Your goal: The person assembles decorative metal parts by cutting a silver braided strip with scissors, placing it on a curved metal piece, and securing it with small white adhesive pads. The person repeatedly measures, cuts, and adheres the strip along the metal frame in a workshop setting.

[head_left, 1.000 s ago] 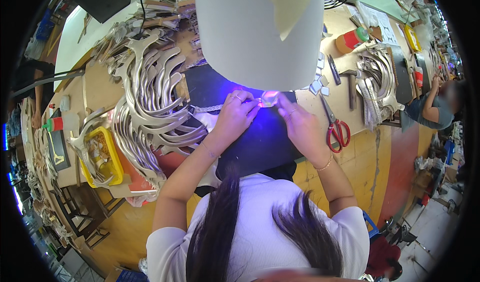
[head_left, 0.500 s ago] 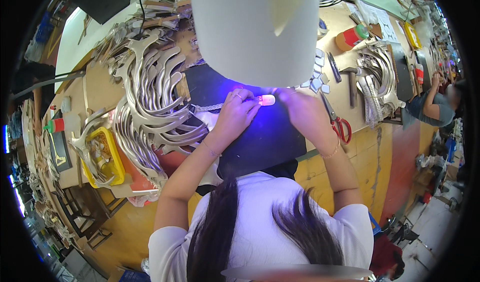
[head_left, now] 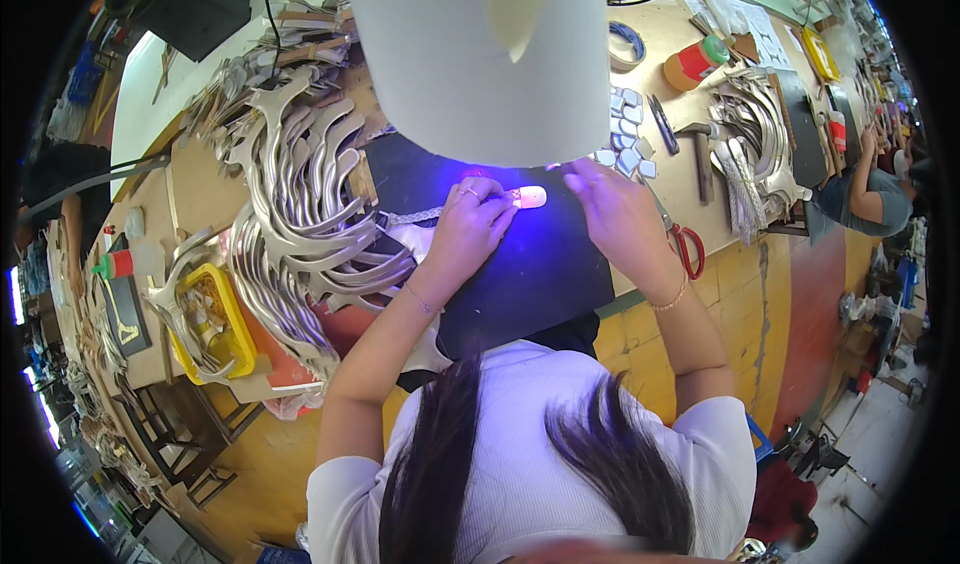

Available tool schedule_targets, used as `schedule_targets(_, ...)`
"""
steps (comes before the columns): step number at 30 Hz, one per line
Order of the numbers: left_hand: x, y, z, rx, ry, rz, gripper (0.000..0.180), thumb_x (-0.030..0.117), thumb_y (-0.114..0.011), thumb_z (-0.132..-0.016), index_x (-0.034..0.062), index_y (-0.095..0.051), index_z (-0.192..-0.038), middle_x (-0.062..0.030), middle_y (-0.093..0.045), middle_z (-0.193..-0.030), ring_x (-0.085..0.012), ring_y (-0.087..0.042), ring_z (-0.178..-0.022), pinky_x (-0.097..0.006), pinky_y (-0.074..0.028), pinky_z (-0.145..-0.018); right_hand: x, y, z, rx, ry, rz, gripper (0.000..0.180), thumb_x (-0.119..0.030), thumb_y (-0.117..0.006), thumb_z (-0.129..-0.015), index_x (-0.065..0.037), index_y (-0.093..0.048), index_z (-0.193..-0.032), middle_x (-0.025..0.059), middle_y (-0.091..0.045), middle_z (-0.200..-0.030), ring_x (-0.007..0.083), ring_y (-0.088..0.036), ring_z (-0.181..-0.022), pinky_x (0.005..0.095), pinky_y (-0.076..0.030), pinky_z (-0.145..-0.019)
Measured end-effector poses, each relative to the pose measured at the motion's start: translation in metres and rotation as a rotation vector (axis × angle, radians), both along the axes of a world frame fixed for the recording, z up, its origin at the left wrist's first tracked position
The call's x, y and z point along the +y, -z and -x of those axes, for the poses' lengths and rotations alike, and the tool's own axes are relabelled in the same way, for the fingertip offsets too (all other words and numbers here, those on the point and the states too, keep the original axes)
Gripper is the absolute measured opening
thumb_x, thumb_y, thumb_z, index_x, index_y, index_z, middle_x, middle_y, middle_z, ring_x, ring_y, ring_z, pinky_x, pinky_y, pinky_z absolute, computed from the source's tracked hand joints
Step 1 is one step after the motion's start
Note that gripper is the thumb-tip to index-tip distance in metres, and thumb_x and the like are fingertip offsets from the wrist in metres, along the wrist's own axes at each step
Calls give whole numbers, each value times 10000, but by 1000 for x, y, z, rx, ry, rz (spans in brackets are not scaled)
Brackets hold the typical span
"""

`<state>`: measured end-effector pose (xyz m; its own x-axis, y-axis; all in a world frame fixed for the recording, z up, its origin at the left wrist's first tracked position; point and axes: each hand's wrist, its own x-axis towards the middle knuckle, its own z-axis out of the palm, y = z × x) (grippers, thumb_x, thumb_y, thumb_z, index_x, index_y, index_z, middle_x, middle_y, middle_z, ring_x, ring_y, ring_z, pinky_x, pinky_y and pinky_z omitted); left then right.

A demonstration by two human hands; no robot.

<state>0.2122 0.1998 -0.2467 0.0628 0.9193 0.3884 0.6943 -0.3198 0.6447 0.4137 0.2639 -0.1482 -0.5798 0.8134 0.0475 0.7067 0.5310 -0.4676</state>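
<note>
My left hand [head_left: 470, 229] is closed on a slim piece with a rounded whitish end [head_left: 531, 197], which sticks out past the fingertips and glows pink under violet light. A braided silvery band [head_left: 412, 216] runs out on the other side of this hand; whether it belongs to the same piece is hidden. My right hand [head_left: 618, 214] is held to the right of the whitish end, apart from it. Its fingers are drawn together, with a tiny pale spot at their tips that I cannot identify. Beneath both hands lies a black mat [head_left: 540, 294].
A large white lamp shade [head_left: 480, 84] hangs just beyond my hands. Curved silvery metal pieces [head_left: 300, 214] are piled to the left, beside a yellow tray [head_left: 243, 334]. To the right lie pale tiles [head_left: 628, 134], a hammer [head_left: 704, 169], red-handled scissors [head_left: 688, 249] and a red-and-green bottle [head_left: 697, 63].
My right hand has shifted slightly away from the whitish end, up and to the right. My left hand keeps its hold nearly in place. The whole view has tilted a little.
</note>
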Motion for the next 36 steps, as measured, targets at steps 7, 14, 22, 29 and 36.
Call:
schedule_targets(7,-1,1,1,7,2,-20,144,113,-763,-802,20,-734,-908,-84,-632,-951,-264,-606,-945,-374,-495,-855,-38,30,-12,-45,8,12,444,-227,-552,-992,-150,-489,-1425,123,-620,-804,322,-627,-606,406,-512,-527)
schedule_targets(14,0,-6,2,35,27,25,165,122,-751,-808,24,-729,-940,-88,-625,-958,-269,-595,-947,-382,-485,-853,-45,35,-14,53,8,-54,482,-217,-569,-982,-177,-473,-1453,97,-587,-768,298,-598,-566,404,-502,-517)
schedule_targets(22,4,-22,7,140,-53,149,310,211,-784,-772,41,-701,-1017,-105,-593,-991,-296,-563,-968,-419,-446,-879,-41,42,-44,197,92,-91,432,-179,-725,-857,-148,-637,-1278,73,-623,-795,262,-604,-655,369,-512,-606)
schedule_targets(29,31,-57,13,60,138,624,270,187,-766,-766,24,-687,-966,-144,-644,-955,-302,-622,-877,-382,-490,-791,-66,51,-41,78,-100,-160,418,-297,-796,-748,-139,-696,-1122,48,-647,-956,229,-608,-900,366,-504,-773)
schedule_targets(36,20,-117,38,-331,183,675,250,195,-749,-864,11,-702,-1027,-7,-636,-787,-78,-556,-715,-248,-449,-653,-46,41,-109,-43,382,-106,402,-118,-686,-843,-43,-615,-1232,163,-621,-1126,353,-594,-1059,435,-485,-917)
